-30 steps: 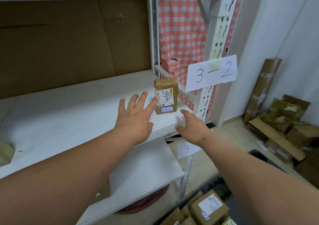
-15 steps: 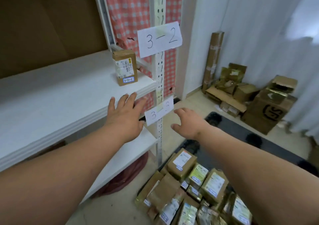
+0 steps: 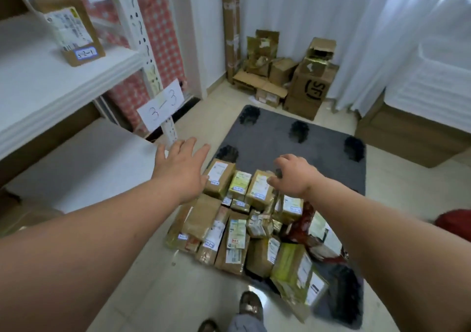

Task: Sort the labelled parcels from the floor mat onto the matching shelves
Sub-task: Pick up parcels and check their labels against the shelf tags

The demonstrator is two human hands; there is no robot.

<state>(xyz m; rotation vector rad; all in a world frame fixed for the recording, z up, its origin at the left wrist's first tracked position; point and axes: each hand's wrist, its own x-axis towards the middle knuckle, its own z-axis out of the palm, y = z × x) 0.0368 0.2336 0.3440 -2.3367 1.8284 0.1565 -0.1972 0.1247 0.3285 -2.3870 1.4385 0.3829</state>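
Left hand [image 3: 182, 168] spread flat, right hand [image 3: 293, 175] loosely curled, both arms outstretched.

a small upright brown cardboard parcel [image 3: 70, 29] with a white shipping label and a blue-edged tag stands on the upper white shelf board [image 3: 38, 81], far left. a jumbled heap of brown and yellow-green taped parcels [image 3: 244, 219] lies on the near half of the dark grey floor mat [image 3: 293, 138], some stacked, most flat, labels up.

empty cartons [image 3: 288, 76] by curtain [image 3: 356, 25] | checked cloth [image 3: 158, 36] behind rack
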